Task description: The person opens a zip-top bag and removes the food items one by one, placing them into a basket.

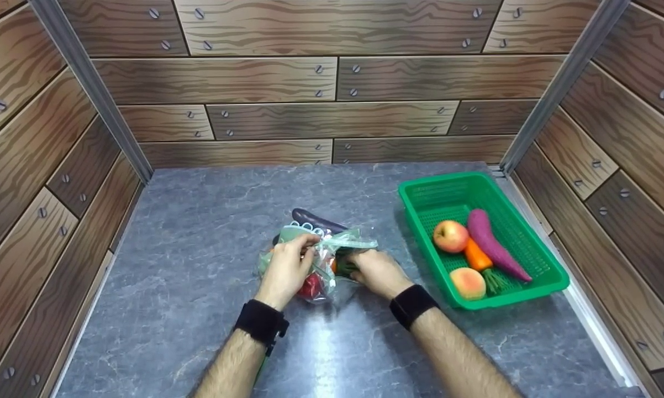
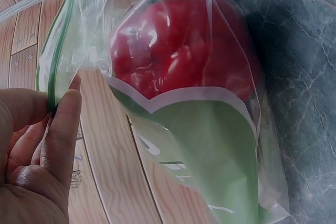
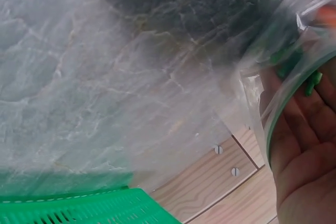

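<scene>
The left grip (image 1: 290,268) pinched the rim of the clear, green-printed plastic bag (image 2: 210,150) on the grey marbled bench (image 1: 183,249); the right grip (image 1: 380,272) reached inside beside green leafy tops (image 3: 313,84), its hold unclear. A slackened pinch risked the limp mouth snagging them.

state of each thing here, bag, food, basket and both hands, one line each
bag, open, partly filled
red pepper, inside the bag
green stems, at the right hand's fingers
left hand, pinching the bag's edge
right hand, in the bag's mouth, grip unclear
eggplant, lying beyond the bag, partly hidden
basket, upright, partly filled
apple, in the basket
peach, in the basket
carrot, in the basket
purple sweet potato, in the basket
</scene>
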`<state>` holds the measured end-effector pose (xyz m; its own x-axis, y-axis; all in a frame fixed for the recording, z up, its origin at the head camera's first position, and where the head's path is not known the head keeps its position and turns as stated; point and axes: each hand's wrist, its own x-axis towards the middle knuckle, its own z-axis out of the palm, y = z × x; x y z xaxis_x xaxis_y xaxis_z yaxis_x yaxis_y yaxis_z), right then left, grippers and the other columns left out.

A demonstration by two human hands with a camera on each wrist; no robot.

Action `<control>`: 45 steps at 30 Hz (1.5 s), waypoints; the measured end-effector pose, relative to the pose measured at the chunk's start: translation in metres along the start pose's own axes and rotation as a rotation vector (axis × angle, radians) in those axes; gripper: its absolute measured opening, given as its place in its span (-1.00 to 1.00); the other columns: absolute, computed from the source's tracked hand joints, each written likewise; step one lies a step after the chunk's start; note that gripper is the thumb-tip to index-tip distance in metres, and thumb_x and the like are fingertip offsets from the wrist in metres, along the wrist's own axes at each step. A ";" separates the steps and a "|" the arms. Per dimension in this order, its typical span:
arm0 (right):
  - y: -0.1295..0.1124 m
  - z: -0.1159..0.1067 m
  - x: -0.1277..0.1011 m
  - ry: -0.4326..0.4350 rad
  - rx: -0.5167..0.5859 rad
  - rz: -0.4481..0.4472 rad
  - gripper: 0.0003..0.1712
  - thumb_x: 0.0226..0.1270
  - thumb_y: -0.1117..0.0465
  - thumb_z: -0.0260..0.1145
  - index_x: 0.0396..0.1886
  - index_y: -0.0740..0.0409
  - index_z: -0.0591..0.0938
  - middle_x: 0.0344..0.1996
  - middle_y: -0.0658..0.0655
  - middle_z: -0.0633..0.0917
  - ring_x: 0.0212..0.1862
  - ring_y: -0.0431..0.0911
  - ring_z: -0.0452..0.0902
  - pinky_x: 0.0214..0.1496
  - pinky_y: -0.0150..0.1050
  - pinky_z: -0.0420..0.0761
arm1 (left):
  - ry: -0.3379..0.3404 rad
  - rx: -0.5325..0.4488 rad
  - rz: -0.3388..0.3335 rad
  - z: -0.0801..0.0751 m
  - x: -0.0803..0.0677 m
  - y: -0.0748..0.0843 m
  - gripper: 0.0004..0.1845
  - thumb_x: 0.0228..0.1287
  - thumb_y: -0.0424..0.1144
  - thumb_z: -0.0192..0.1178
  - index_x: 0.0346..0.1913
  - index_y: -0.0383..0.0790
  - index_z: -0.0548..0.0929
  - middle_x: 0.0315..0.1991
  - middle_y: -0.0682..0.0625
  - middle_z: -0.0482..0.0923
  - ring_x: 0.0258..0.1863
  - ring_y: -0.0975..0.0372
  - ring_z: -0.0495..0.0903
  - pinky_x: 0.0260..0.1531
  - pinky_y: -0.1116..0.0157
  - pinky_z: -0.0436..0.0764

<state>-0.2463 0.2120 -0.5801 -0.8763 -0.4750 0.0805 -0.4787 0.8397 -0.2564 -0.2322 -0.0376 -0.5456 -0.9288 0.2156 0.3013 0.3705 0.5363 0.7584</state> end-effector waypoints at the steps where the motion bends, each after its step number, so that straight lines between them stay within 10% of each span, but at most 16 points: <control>1: 0.000 -0.001 0.000 0.005 0.000 -0.005 -0.72 0.42 0.30 0.71 0.06 0.07 0.88 0.02 0.29 0.95 0.02 0.34 0.93 0.07 0.31 0.95 | 0.003 0.004 0.001 0.000 0.000 0.000 -0.73 0.71 -0.45 0.31 0.29 -0.29 0.85 0.18 -0.22 0.94 0.12 -0.05 0.96 0.19 0.00 0.97; 45: 0.001 -0.074 -0.011 0.265 -0.018 -0.130 -0.57 0.45 0.44 0.64 0.27 0.20 0.87 0.15 0.24 0.96 0.15 0.18 0.95 0.24 0.08 0.97 | 0.063 -0.016 0.022 -0.013 0.009 0.015 -0.73 0.69 -0.44 0.35 0.28 -0.24 0.87 0.15 -0.19 0.96 0.08 -0.03 0.98 0.15 0.02 0.97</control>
<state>-0.2412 0.2370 -0.5100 -0.7899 -0.4957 0.3609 -0.5869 0.7817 -0.2110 -0.2355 -0.0381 -0.5240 -0.9188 0.1756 0.3534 0.3915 0.5189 0.7600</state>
